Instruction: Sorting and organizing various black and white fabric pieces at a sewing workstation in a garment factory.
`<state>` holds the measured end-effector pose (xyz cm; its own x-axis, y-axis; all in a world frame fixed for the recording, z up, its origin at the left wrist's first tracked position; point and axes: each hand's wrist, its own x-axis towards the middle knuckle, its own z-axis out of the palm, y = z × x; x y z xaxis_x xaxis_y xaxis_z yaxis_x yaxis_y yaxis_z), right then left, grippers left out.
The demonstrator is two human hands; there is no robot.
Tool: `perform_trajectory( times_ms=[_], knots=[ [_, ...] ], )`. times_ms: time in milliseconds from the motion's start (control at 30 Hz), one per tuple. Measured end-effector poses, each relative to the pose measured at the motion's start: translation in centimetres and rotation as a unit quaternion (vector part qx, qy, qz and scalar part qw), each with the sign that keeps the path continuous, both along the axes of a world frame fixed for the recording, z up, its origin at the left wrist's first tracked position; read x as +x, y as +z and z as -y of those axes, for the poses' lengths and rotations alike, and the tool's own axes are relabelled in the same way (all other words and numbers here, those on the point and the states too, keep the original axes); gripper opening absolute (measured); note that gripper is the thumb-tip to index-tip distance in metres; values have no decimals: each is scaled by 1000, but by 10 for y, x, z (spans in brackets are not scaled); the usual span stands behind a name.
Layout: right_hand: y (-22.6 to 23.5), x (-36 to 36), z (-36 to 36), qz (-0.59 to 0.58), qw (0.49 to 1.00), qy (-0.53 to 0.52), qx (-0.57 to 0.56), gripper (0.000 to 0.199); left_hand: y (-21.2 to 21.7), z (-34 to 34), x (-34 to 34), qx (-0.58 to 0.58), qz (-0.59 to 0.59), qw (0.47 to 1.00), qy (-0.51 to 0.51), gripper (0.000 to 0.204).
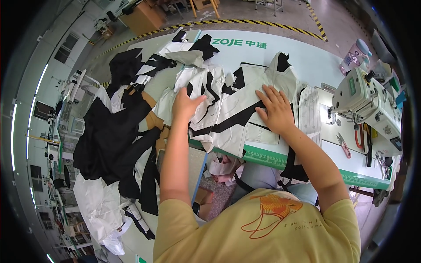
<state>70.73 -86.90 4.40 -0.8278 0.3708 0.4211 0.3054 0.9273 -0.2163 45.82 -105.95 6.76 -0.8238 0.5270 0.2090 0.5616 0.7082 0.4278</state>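
White fabric pieces with black bands (234, 101) lie across the sewing table in front of me. My right hand (277, 110) rests flat on their right part, its fingers spread. Over the left part is my left hand (187, 105), thumb stretched away from the fingers; the fingers are foreshortened, and I see nothing held in them. To the right of my right hand, a white striped piece of cloth (309, 111) reaches toward the sewing machine (359, 96). A black strip (293, 164) hangs over the table's front edge.
A heap of black cloth (116, 140) and crumpled white cloth (98, 204) covers the left side. Red-handled thread snips (344, 147) and other tools lie below the machine. A plastic bottle (355, 57) stands at the back right. A green ruler strip (263, 157) runs along the front edge.
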Motion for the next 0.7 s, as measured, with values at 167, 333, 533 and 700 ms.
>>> perform_trajectory(
  times_ms=[167,333,533,700],
  knots=[
    [1,0,0,-1,1000,-4,-6,48,1,12,-10,290,297,909,-47,44],
    [-1,0,0,-4,1000,-4,-6,48,15,48,-27,445,411,796,-15,53],
    [-4,1,-2,0,1000,-5,-12,48,47,53,-12,498,421,757,31,54],
    [-4,2,-2,-5,1000,-4,-12,48,42,35,0,345,482,803,-58,55]
  ],
)
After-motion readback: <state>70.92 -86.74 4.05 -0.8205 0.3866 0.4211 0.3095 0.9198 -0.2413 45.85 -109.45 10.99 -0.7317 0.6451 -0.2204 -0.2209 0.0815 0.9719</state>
